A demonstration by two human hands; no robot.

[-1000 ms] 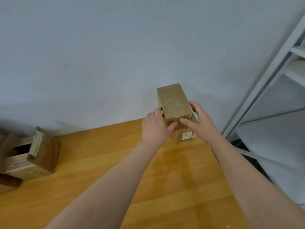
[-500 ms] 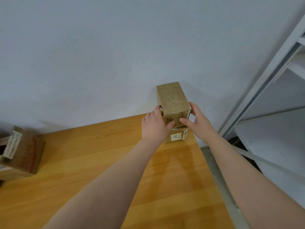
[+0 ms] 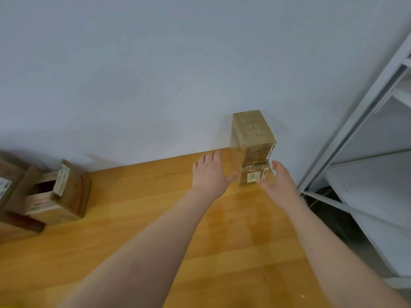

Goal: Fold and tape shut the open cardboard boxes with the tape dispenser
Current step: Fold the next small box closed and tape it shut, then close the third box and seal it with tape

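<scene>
- My left hand [image 3: 209,172] and right hand [image 3: 279,182] are spread, holding nothing.
- The top box [image 3: 252,132] may tip off the bottom box [image 3: 253,176] if I bump it.

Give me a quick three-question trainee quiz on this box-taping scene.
1. True or false: the left hand and right hand are both open, holding nothing.
2. Where is the open box? A: on the left side of the table; B: in the right hand; C: atop the stack.
3. Fill in: the upper closed box sits on the lower closed box, against the ___.
Key: 1 true; 2 A; 3 wall.
</scene>
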